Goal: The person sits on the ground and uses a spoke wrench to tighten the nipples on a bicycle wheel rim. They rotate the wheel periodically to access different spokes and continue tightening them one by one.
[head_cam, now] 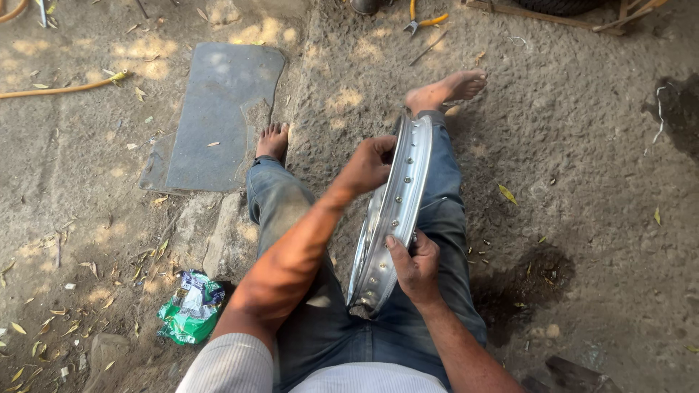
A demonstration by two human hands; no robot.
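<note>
Your left hand [371,164] and right hand [413,263] grip the chrome wheel rim [397,207] upright on your lap; crumpled green wrapper [191,307] lies left of them.

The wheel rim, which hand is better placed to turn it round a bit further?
Probably the left hand: it grips the upper edge of the wheel rim, so it can pull the rim round. The right hand holds low by the lap, better suited to steadying.
</note>
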